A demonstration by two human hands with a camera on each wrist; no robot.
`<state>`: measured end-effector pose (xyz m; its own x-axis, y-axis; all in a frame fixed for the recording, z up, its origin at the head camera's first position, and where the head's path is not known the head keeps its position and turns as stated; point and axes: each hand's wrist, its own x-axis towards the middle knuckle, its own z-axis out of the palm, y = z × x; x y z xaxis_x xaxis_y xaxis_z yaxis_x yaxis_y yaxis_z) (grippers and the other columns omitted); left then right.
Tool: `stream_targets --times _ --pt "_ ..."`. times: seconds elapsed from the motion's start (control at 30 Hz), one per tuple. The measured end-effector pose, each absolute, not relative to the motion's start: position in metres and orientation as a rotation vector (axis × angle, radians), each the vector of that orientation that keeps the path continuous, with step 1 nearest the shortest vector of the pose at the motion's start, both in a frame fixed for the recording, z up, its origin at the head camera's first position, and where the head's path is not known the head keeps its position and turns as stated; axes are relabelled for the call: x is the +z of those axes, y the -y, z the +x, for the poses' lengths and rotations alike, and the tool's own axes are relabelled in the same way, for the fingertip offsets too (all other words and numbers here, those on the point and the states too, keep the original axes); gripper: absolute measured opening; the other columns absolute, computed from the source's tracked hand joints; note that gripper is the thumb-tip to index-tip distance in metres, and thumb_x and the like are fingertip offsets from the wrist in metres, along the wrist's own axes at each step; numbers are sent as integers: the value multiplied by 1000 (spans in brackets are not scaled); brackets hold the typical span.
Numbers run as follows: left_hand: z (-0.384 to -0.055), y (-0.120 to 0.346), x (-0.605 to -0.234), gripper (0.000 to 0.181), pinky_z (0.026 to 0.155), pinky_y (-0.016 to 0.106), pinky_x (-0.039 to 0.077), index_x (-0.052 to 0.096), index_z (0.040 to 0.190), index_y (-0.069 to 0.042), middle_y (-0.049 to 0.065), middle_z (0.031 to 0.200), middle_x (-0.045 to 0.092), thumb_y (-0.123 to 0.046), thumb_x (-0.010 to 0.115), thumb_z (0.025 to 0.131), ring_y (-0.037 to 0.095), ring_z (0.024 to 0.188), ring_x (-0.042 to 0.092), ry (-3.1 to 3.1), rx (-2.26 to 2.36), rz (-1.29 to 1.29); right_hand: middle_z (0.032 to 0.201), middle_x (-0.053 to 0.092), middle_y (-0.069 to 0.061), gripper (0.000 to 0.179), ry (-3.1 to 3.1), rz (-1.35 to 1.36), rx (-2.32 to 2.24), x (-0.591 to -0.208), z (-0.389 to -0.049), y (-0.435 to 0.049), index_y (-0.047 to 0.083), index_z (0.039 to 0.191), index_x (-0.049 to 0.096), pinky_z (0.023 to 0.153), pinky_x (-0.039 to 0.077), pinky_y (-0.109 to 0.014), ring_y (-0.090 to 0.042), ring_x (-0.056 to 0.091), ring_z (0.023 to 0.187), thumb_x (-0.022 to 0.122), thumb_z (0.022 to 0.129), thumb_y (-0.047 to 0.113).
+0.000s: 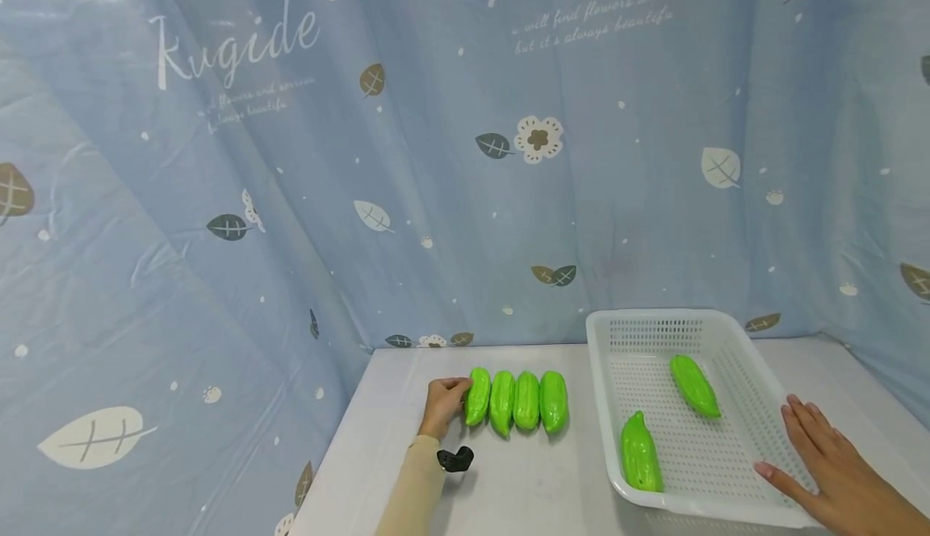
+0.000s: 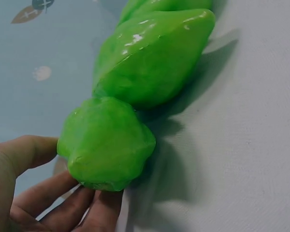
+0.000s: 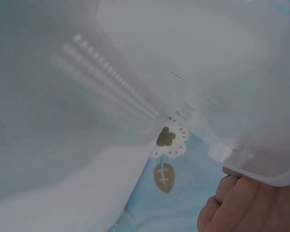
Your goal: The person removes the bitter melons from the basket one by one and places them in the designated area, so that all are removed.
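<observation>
Four green ridged gourds stand side by side in a row on the white table. At the row's left end my left hand (image 1: 445,407) holds the outermost gourd (image 1: 477,397), thumb and fingers against its side. The left wrist view shows that gourd (image 2: 106,145) end-on, with the neighbouring gourd (image 2: 154,58) touching it. My right hand (image 1: 835,459) rests at the right rim of a white perforated basket (image 1: 599,391), its fingers mostly straight and thumb spread over the rim. Inside the basket lie two more gourds, one towards the back (image 1: 695,387) and one at front left (image 1: 641,451).
A blue curtain (image 1: 450,157) with leaf and flower prints hangs behind the table (image 1: 523,487) and down its left side. A black wrist device (image 1: 455,459) sits beside the left wrist.
</observation>
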<state>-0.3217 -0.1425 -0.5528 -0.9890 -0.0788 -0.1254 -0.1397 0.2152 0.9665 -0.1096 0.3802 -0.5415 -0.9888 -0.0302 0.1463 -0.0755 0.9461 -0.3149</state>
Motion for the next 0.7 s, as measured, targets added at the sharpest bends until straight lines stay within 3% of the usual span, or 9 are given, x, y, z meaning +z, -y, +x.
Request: stream_targets --times 0.4,0.7 --pt "-322 138 -557 35 76 26 62 71 121 7 20 118 72 -20 67 100 15 94 69 -2379 1935 -201 162 -21 -40 110 2973 80 502 -537 -108 -379 -9 157 -18 105 -40 -52 -47 -40 145 57 103 50" --pt "-319 131 -557 34 75 26 62 71 121 8 21 118 72 -19 66 101 14 93 69 -2374 1924 -180 162 -25 -37 111 2972 78 500 -537 -108 -378 -8 157 -18 106 -38 -58 -46 -40 145 58 102 50"
